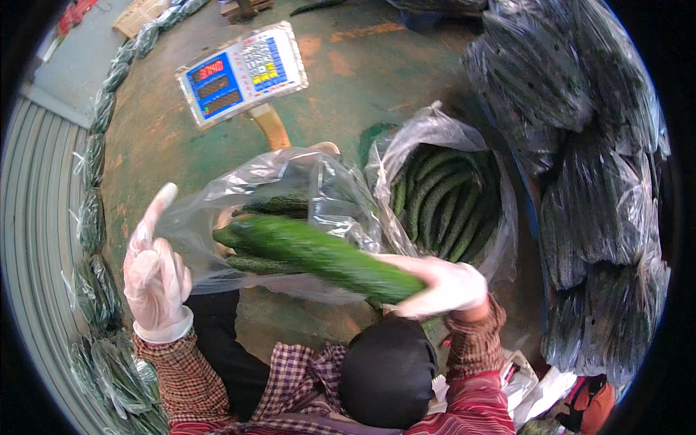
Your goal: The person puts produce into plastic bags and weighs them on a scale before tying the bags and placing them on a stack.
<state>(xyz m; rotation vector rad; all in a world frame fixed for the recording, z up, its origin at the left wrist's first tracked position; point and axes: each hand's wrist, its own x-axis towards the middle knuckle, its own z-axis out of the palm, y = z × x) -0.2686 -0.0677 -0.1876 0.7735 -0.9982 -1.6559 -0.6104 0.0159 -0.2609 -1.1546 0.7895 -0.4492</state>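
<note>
My right hand [448, 287], in a thin whitish glove, grips the near end of a long green cucumber [319, 252], blurred by motion. The cucumber lies slantwise over the mouth of a clear plastic bag [250, 174]. More dark cucumbers [279, 206] show inside that bag. At the bag's left edge is my gloved left hand [156, 272], one finger stretched up and the others curled where the film meets them. Behind the bag, a scale's display panel [243, 75] stands on a post. A second clear bag [507, 217], right of the first, holds several cucumbers [446, 196].
Stacked bags of cucumbers [594, 210] form a tall pile along the right. A row of filled bags [93, 170] runs beside the ribbed grey shutter [36, 239] on the left. The floor [348, 65] is worn green. My black-clad knee [388, 370] is bent below the bags.
</note>
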